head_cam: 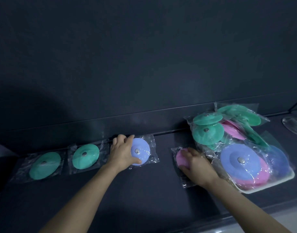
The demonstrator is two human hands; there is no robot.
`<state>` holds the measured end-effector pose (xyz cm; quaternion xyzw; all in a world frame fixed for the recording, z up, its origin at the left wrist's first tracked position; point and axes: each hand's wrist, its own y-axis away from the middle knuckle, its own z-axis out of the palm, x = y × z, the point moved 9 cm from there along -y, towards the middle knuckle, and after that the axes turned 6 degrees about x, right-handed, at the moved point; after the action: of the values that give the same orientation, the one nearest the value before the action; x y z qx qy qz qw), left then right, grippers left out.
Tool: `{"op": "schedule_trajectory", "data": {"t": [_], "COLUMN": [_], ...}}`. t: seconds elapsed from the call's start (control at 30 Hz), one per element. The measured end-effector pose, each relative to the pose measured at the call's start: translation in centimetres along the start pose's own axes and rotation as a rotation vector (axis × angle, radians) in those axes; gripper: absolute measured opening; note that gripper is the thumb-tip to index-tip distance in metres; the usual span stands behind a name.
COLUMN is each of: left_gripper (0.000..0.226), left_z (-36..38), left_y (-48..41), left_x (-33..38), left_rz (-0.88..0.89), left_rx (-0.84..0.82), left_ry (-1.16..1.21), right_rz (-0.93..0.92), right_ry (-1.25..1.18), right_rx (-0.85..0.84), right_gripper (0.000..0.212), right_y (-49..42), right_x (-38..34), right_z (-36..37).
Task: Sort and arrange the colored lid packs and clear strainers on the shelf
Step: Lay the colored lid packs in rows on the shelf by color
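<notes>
On the shelf (152, 190) a row runs from 9 o'clock towards 3 o'clock, along the back ledge. It starts with the first green lid pack (45, 165), with the second green lid pack (85, 156) just beside it. The left hand (123, 152) comes next, curled over the 9 o'clock side of the lavender lid pack (143, 148), thumb on the near rim and fingers at the far edge.

A bare gap follows at 3 o'clock of that pack, likely the next slot. The right hand (198, 167) is the nearer one to it. It lies over the pink lid pack (180, 157), fingers bent round the disc, so the pack would need to travel towards 9 o'clock. The discs are round, so no long axis matters.

At 3 o'clock of the pink pack sits the white tray (268, 185), heaped with bagged lids (240, 158) in green, pink and blue. A clear strainer (294, 126) lies beyond, at the frame's edge.
</notes>
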<state>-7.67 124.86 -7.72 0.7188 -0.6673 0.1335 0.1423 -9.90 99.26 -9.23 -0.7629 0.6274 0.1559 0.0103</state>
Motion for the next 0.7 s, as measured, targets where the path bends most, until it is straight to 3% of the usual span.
{"op": "schedule_trajectory", "data": {"t": [0.23,0.4,0.53,0.7], "left_gripper": [0.092,0.076,0.063,0.058], "left_z": [-0.7,0.0,0.1,0.4], "left_y": [-0.7,-1.0,-0.9,-0.3], "left_x": [0.4,0.5,0.7,0.4], "left_rz": [0.058,0.151,0.201,0.241], "left_rx": [0.093,0.058,0.033,-0.028], "left_ry": [-0.054,-0.072,-0.108,-0.001], "right_rz": [0.080,0.005,-0.023,0.165], "right_ry": [0.087,0.097,0.187,0.182], "right_rx": [0.036,-0.105,-0.095,0.007], "right_gripper": [0.054,0.086,0.075,0.060], "right_y": [-0.2,0.5,0.1,-1.7], "right_x": [-1.5,-3.2,-3.4,-2.6], "right_z": [0.8,0.8,0.8,0.0]}}
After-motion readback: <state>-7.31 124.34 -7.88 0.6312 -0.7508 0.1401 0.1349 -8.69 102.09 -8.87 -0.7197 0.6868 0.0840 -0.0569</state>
